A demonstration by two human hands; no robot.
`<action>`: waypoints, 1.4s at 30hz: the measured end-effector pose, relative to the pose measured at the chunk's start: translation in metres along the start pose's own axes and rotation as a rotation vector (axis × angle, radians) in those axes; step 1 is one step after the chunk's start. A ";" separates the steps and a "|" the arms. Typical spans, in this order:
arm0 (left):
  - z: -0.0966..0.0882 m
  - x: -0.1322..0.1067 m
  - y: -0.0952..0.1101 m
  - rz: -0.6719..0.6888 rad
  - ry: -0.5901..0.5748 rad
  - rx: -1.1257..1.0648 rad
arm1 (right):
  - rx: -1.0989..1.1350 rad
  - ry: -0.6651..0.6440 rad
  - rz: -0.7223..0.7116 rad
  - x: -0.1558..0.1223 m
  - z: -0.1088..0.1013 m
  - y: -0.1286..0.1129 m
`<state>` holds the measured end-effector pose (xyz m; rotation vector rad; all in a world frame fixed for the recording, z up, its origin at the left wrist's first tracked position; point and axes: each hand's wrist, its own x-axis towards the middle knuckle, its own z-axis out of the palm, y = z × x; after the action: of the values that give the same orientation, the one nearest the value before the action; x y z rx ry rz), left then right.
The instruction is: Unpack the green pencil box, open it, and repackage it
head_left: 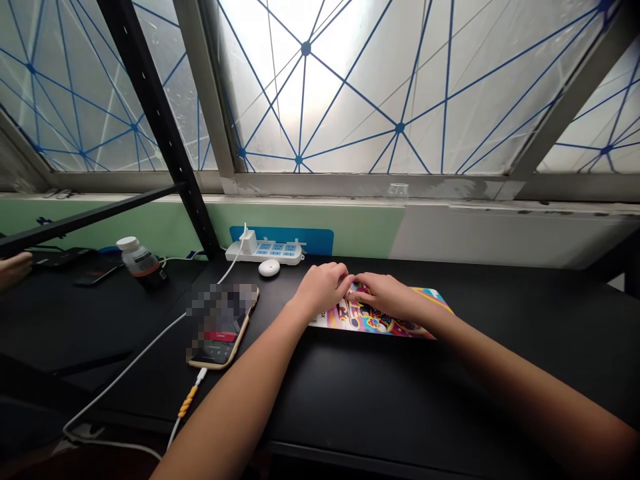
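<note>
Pink, yellow and blue printing covers a flat packet (375, 321) lying on the black surface (525, 320), directly beneath the two hands. The left hand (323, 287) has its fingers bent over the packet's far edge, towards its left end; the right hand (387, 293) rests across the packet's upper part, fingers bent as well and pointing towards the left hand. Their fingertips come together near that edge, but whether they pinch the packet or merely touch it, I cannot tell.

Left of the left hand lies a phone (220, 337), partly blurred, with a white cable (201, 375) plugged into its near end. Beyond the left hand, a little to its left, sits a small white case (269, 268), just in front of a power strip (283, 252). Much farther left of the hands are a white-capped bottle (137, 259) and, at the edge, another person's hand (14, 269). Patterned windows (350, 100) rise beyond the hands.
</note>
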<state>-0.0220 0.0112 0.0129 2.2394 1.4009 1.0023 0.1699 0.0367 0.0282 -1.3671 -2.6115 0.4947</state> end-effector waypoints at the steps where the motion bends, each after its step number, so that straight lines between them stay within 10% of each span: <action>1: -0.002 -0.001 0.001 0.024 -0.019 0.053 | -0.021 0.036 0.011 -0.002 -0.001 0.003; 9: -0.004 0.002 0.013 0.139 -0.026 0.354 | 0.017 0.126 0.120 -0.048 -0.031 0.054; 15: -0.015 -0.001 0.041 0.242 0.074 0.700 | -0.214 0.348 0.042 -0.067 -0.042 0.031; 23: -0.006 -0.006 0.045 0.419 0.146 0.744 | -0.536 0.288 -0.140 -0.081 -0.039 0.005; 27: 0.003 -0.008 0.043 0.502 0.002 0.569 | -0.588 0.212 -0.182 -0.079 -0.030 -0.002; 42: -0.006 -0.001 0.007 0.060 -0.269 0.419 | -0.308 0.050 -0.359 -0.074 -0.011 -0.005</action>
<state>-0.0215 0.0061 0.0208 2.6022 1.5357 0.4231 0.2111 -0.0239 0.0411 -0.9221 -2.8866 0.0076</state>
